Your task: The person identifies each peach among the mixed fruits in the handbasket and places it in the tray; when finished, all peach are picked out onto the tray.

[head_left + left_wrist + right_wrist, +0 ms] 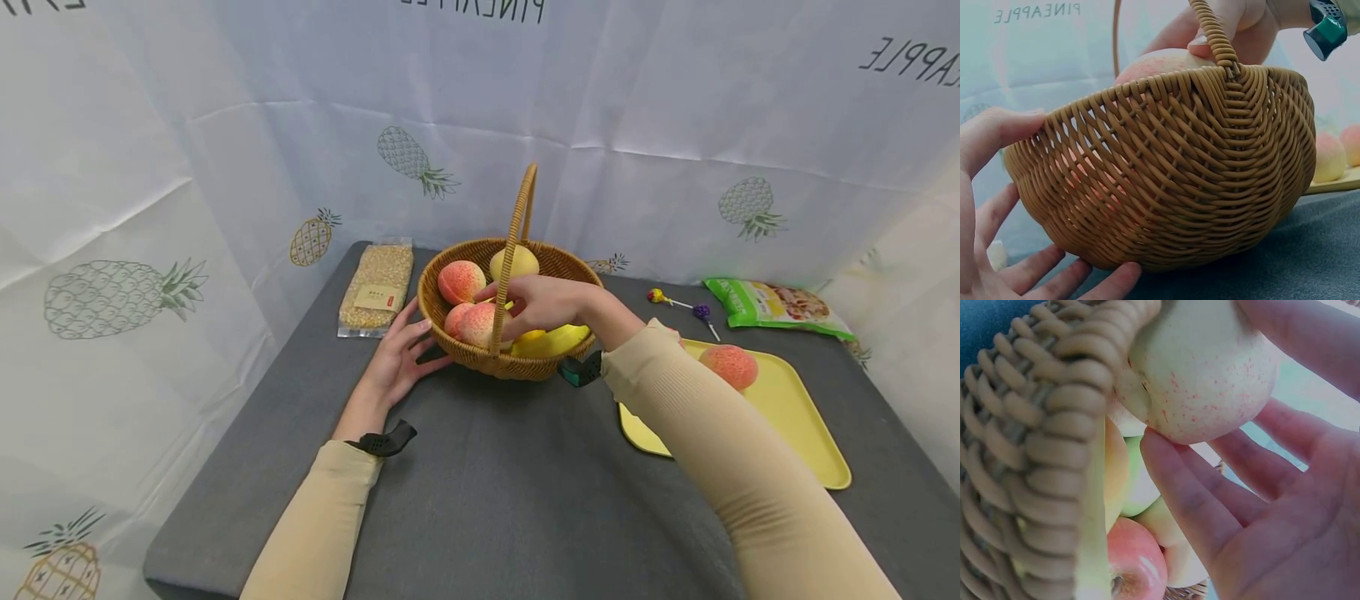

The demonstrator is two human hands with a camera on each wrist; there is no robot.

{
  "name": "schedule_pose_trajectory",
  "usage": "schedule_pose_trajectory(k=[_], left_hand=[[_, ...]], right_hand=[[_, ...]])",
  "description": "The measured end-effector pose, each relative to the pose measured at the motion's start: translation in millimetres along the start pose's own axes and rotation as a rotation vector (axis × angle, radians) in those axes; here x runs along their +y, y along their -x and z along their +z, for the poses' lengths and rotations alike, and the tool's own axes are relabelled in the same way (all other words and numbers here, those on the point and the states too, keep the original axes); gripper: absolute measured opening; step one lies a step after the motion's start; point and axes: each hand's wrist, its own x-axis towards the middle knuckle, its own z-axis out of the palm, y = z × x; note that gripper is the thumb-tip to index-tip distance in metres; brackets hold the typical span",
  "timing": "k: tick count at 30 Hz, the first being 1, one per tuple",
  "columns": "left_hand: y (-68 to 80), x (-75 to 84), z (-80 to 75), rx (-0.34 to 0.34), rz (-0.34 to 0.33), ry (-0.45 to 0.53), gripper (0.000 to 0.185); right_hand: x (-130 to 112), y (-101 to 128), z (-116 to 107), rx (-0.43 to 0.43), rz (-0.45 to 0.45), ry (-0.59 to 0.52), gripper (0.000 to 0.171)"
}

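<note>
Left hand (393, 360): fingers spread, touching the left side of the wicker basket (525, 367)
Right hand (551, 302): grasping a red-speckled peach (477, 325)
Peach position: at the basket's near side, by the handle (501, 310)
Right of basket: yellow tray (797, 433), lollipops (669, 300)
Left of basket: kernel packet (381, 279) on the desk (480, 500)

Brown woven wicker basket (517, 367) upright on the grey tabletop (495, 483), its arched handle (517, 229) raised. Pale, round peach (474, 326), blushed pink and finely speckled red, beside the handle just inside the near rim.
</note>
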Motion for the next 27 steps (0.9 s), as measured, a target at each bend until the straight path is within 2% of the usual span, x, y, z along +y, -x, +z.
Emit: schedule_pose_trajectory(k=[4, 7, 10, 14, 19, 27], left_hand=[[-0.1, -0.3, 0.4, -0.002, 0.000, -0.002, 0.075], [-0.2, -0.4, 0.6, -0.004, 0.004, -0.005, 0.074], [-0.2, -0.3, 0.6, -0.006, 0.006, -0.005, 0.074], [0.4, 0.0, 0.7, -0.007, 0.006, -0.003, 0.073], [1.1, 0.4, 1.1, -0.007, 0.006, -0.001, 0.073], [0.0, -0.7, 0.6, -0.001, 0.005, 0.009, 0.072]], right_hand=[[1, 1, 1, 0.037, -0.001, 0.045, 0.067], [2, 3, 1, 0.075, 0.010, 0.063, 0.055], [5, 6, 0, 0.116, 0.024, 0.034, 0.046], [9, 11, -1, 0.166, 0.061, -0.006, 0.048], [16, 15, -1, 0.227, 0.111, -0.041, 0.041], [25, 25, -6, 0.306, 0.143, -0.133, 0.047]])
